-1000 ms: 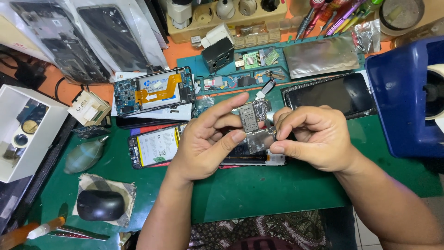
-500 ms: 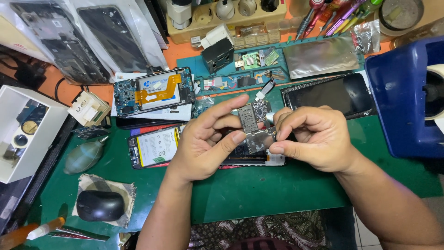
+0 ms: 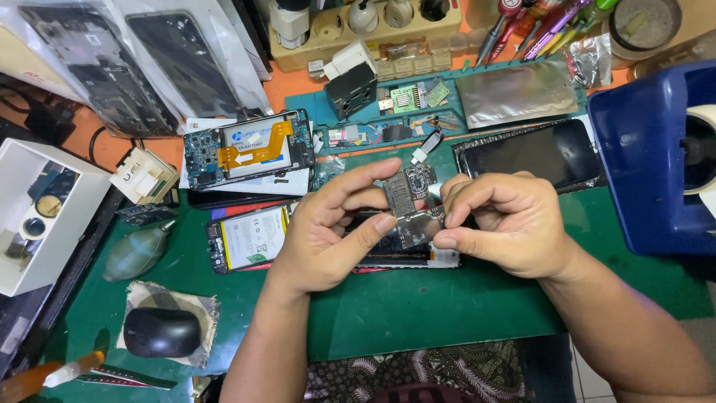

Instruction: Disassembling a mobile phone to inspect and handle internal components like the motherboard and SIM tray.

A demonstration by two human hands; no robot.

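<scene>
Both hands pinch small circuit board (image 3: 409, 195): left hand (image 3: 328, 235), right hand (image 3: 507, 224).

Beside the matt green rubbery mat (image 3: 418, 313), the circuit board (image 3: 406, 195) looked dull grey metal, the black mouse (image 3: 160, 331) smooth plastic on frayed rough cloth (image 3: 200, 310), and the foil bag (image 3: 516, 91) crinkled silver.

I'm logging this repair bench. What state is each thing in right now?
small circuit board: held up between both hands.
left hand: pinching the board.
right hand: pinching the board.
phone under the hands: back off, battery showing.
phone behind it: opened, flex cable exposed.
computer mouse: lying on a cloth.
</scene>
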